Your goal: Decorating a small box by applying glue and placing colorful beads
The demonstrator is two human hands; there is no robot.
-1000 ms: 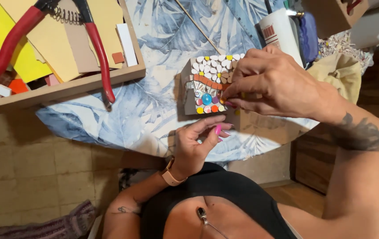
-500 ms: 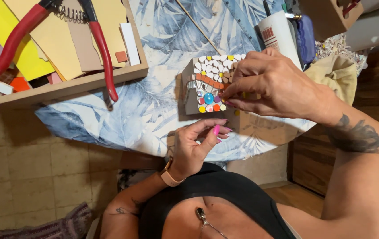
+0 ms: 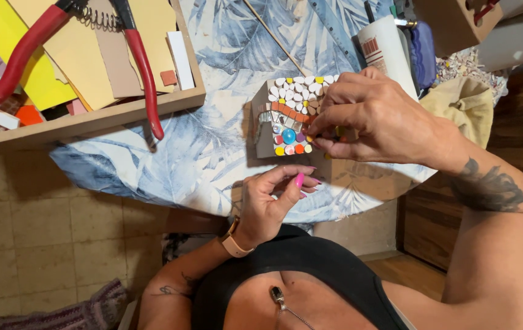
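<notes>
Right half of mosaic piece (image 3: 289, 119) hidden beneath right hand (image 3: 383, 122); red-handled pliers (image 3: 84, 55) cropped at top edge.

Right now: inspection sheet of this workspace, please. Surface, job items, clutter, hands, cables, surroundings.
Surface: round table under a blue leaf-print cloth.
Job's things: small mosaic house, face partly tiled with white, orange and coloured pieces plus a blue bead.
Clutter: wooden tray of coloured sheets; red pliers lying over its edge; white tube; thin stick; yellow cloth.
Grips: right hand pinches at the mosaic's right edge; left hand cupped below, apart from the house.
Cables: nothing seen.
Surroundings: tiled floor, wooden furniture at right.
</notes>
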